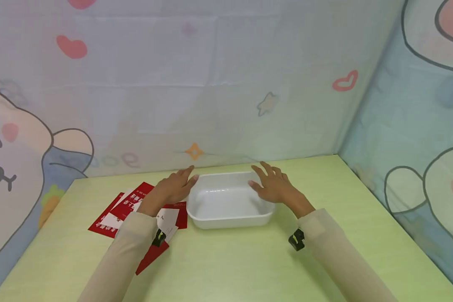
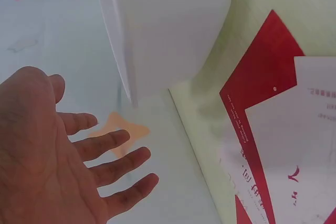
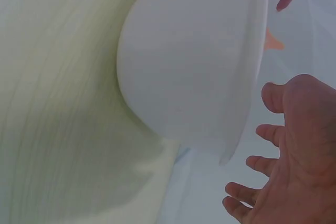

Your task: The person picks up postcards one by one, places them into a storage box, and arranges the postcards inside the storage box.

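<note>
A white rectangular basin [image 1: 230,222] sits on the pale green table between both hands. My left hand [image 1: 175,186] hovers by its left end with the fingers spread, and in the left wrist view that hand [image 2: 63,156] is apart from the basin wall [image 2: 168,30]. By the right end, my right hand [image 1: 273,184] is held out with loosely extended fingers. The right wrist view shows a gap between this hand [image 3: 299,156] and the basin [image 3: 184,61]. Neither hand holds anything. The basin's inside appears bare in the head view.
Several red and white printed cards [image 1: 130,203] lie overlapping on the table left of the basin, partly under the left forearm. The table [image 1: 226,268] meets a cartoon-printed cloth backdrop [image 1: 154,84] at its back edge. Another cloth wall [image 1: 430,126] stands on the right.
</note>
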